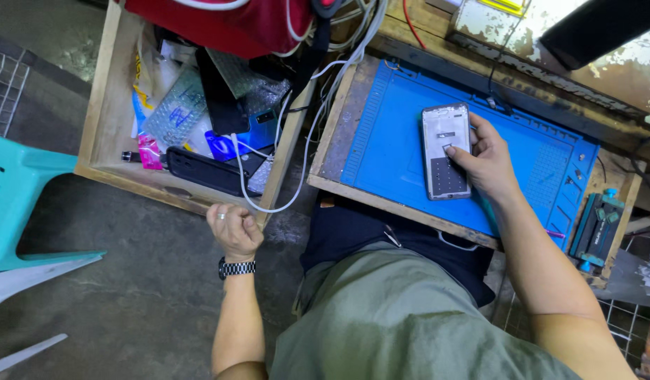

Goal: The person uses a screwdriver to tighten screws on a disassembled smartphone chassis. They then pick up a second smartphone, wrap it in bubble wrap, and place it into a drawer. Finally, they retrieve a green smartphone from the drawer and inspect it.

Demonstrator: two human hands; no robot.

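Right hand [483, 158] grips the opened phone [446, 151] on the blue mat [529, 162]. Left hand [233, 229], clenched, hangs at eight o'clock below the cluttered drawer [103, 119].

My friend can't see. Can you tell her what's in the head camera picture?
A person's right hand rests on an opened phone lying on a blue work mat. Their left hand, closed in a fist, hangs by an open wooden drawer crammed with cables and packets.

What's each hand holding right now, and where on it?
Right hand steadies the opened phone by its right edge on the blue mat. Left hand is fisted; contents can't be told.
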